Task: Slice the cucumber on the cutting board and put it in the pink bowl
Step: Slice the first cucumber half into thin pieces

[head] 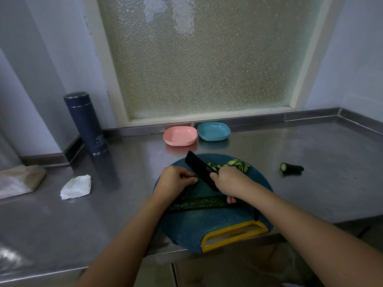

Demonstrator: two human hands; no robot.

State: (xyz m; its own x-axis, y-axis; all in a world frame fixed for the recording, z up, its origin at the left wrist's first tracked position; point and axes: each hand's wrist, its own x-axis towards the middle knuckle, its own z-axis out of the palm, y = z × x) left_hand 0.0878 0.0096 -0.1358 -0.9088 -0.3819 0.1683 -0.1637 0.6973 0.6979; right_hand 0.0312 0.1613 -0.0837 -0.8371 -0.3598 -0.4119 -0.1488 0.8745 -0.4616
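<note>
Left hand [176, 180] on cucumber [199, 204], beside knife [196, 165]

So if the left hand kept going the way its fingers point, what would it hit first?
Probably the knife: the left hand, holding the cucumber, has its fingers pointing right at the blade, close by. Depth is unclear from one view.

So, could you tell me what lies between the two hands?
The black knife, held by the right hand, its blade beside the left hand; head view.
</note>
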